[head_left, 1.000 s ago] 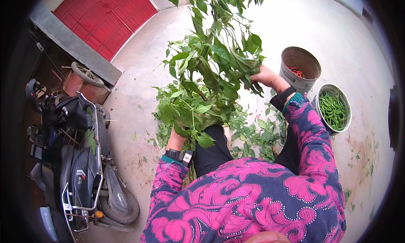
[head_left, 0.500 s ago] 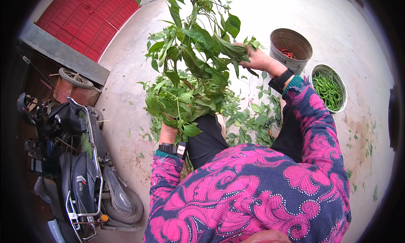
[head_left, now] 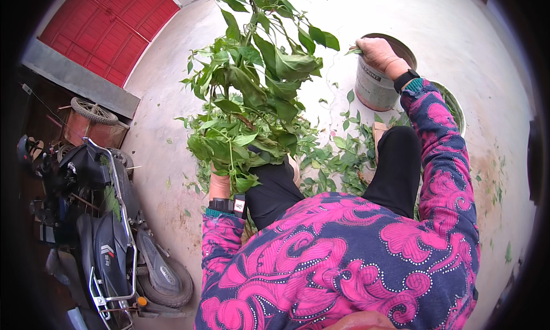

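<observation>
A leafy chilli plant (head_left: 252,89) rises in front of me, its lower leaves over my left knee. My left hand (head_left: 219,183) is wrapped round the plant low down, its fingers largely covered by foliage. Out to the right, away from the plant, my right hand (head_left: 379,53) is closed in a pinch, with a bit of green leaf (head_left: 354,50) sticking out of the fingertips. That hand is at the rim of a tall grey bucket (head_left: 373,88), whose contents it hides. A second, pale bucket (head_left: 460,113) stands behind my right sleeve, mostly covered.
Plucked leaves (head_left: 346,155) lie scattered on the concrete floor (head_left: 166,118) between and around my feet. A dark electric scooter (head_left: 117,232) is parked at the left. Beyond it are a cart with a spoked wheel (head_left: 93,111) and a red door (head_left: 109,29).
My right hand has moved off the plant's leaves, rightward and up to the grey bucket, carrying the bit of leaf. My left hand keeps its hold. The view has shifted slightly.
</observation>
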Available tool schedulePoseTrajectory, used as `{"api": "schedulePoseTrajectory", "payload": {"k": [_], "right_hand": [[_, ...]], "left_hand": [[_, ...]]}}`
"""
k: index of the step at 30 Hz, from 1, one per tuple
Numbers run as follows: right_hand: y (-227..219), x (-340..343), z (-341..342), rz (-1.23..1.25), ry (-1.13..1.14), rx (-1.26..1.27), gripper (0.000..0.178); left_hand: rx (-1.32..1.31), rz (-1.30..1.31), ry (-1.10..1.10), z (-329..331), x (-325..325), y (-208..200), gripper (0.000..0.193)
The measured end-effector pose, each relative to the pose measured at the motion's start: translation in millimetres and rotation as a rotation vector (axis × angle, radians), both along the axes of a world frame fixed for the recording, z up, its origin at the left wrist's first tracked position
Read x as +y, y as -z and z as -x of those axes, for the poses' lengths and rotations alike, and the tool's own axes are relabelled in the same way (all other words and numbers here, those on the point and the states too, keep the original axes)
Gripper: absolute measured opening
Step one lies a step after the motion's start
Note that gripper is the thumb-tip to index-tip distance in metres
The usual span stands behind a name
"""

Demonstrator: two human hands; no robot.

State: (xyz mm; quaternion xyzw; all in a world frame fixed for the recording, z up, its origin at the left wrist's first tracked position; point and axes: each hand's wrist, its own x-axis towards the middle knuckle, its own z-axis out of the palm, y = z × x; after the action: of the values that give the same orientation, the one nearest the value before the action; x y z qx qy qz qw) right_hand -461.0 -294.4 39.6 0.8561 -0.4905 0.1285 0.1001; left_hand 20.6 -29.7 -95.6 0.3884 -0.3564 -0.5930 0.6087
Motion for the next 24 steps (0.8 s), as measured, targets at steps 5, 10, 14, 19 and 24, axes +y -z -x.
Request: {"api": "schedulePoseTrajectory", "payload": {"k": [5,10,14,19,24], "right_hand": [[19.9,-6.4,95.7,0.042,0.023,-0.191,0.017],[43.3,-0.8,181.4,-0.02,0.433,0.079,0.025],[67.9,10.8,231.4,-0.619,0.619,0.206,0.097],[63.8,12.3,166.4,-0.713,0.334,-0.258,0.053],[-11.4,55.1,2.0,-0.742,-0.221,-0.758,0.029]], "left_hand": [[-0.013,0.003,-0.028,3.1,5.4,-0.2,0.026],[-0.024,0.009,-0.08,15.0,14.5,-6.8,0.025],[-0.061,0.013,-0.077,20.7,18.1,-13.6,0.024],[-0.143,0.025,-0.047,26.7,24.2,-22.3,0.023],[-0.516,0.049,-0.06,32.1,17.3,-22.1,0.022]]}}
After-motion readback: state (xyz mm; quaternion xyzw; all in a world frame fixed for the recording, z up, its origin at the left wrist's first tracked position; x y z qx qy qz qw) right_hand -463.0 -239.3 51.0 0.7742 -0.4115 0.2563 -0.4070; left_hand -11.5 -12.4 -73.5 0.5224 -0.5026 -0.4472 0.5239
